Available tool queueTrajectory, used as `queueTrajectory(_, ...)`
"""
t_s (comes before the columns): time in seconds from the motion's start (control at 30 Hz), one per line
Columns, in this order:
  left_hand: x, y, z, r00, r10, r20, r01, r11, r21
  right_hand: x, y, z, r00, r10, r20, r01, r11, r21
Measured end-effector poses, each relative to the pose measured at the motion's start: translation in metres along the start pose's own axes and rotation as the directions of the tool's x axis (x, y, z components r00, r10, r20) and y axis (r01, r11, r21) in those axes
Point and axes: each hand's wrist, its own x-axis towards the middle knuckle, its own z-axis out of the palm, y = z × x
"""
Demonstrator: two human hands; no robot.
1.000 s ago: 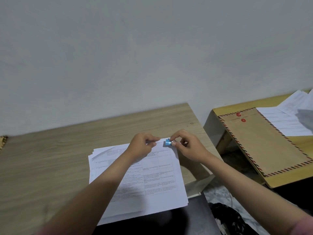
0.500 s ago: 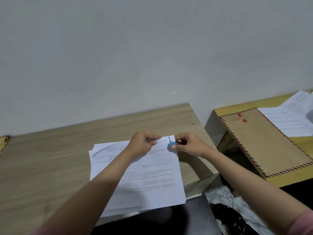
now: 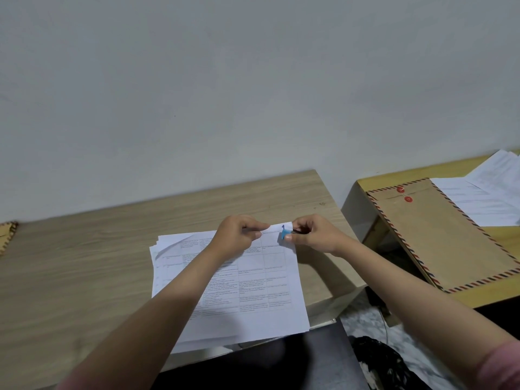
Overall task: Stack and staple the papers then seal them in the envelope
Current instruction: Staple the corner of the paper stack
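Observation:
A stack of white printed papers [image 3: 253, 288] lies on the light wooden table [image 3: 84, 263], its near edge hanging over the table's front. My left hand [image 3: 239, 235] pinches the stack's far edge near the top right corner. My right hand [image 3: 312, 233] grips a small blue clip [image 3: 284, 233] that sits on that corner, with its dark wire handles between the fingers. A brown envelope [image 3: 441, 235] with a red string-tie closure and striped border lies on the yellow side table to the right.
More loose white sheets [image 3: 484, 198] lie on the yellow side table [image 3: 363, 184] beyond the envelope. A gap separates the two tables, with dark items on the floor below. A plain wall stands right behind both tables.
The blue clip went from between both hands onto the stack's top right corner. My right hand shifted slightly right and now holds the clip's handles; the left hand stayed on the papers.

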Motion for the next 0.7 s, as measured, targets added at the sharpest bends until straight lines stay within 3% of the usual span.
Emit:
queueTrajectory(0.4,0.003,-0.008,-0.001,1.0,-0.01,-0.028,0.01,1.0,0.015,0.003,-0.004,0.013,0.99,-0.014,-0.142,0.006,0.998,-0.056)
queueTrajectory(0.47,0.005,-0.014,-0.003,0.999,-0.028,-0.036,0.03,0.999,0.033,0.006,-0.003,0.014,0.988,-0.019,-0.152,-0.003,0.989,-0.148)
queueTrajectory(0.6,0.009,-0.027,-0.009,0.994,-0.097,-0.057,0.099,0.995,0.034,0.01,0.014,0.011,0.947,-0.044,-0.319,-0.086,0.92,-0.383)
queueTrajectory(0.7,0.012,-0.037,-0.012,0.987,-0.135,-0.091,0.138,0.99,0.023,0.009,0.03,0.011,0.92,-0.019,-0.39,-0.171,0.879,-0.446)
